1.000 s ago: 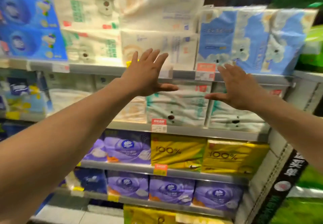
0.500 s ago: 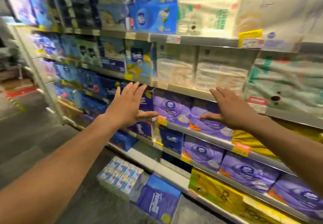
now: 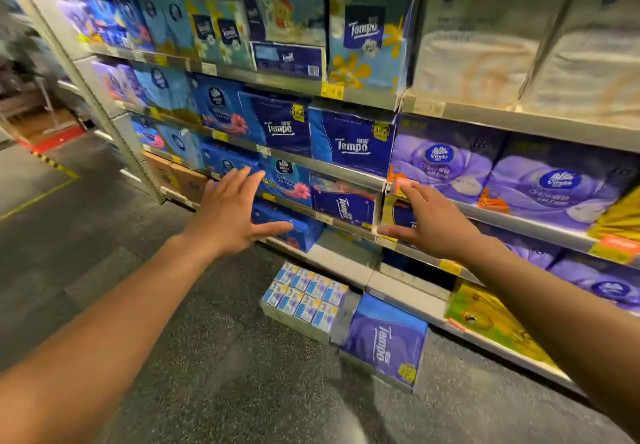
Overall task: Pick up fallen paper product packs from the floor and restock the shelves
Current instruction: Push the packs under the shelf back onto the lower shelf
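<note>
Both empty here: left hand (image 3: 232, 216) and right hand (image 3: 434, 223) hover with fingers spread at shelf height. The fallen stuff is straight down between them on the floor (image 3: 166, 339), tissue multipack (image 3: 304, 299) lying along the shelf base (image 3: 341, 263), purple Tempo pack (image 3: 386, 339) beside it, closer to my right.

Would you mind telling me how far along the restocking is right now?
Done: upper shelves look full. In hand: nothing; left hand and right hand are open, empty. Left: the small-packet multipack and purple Tempo pack lie on the floor, in front of a bare stretch of the bottom shelf.
</note>
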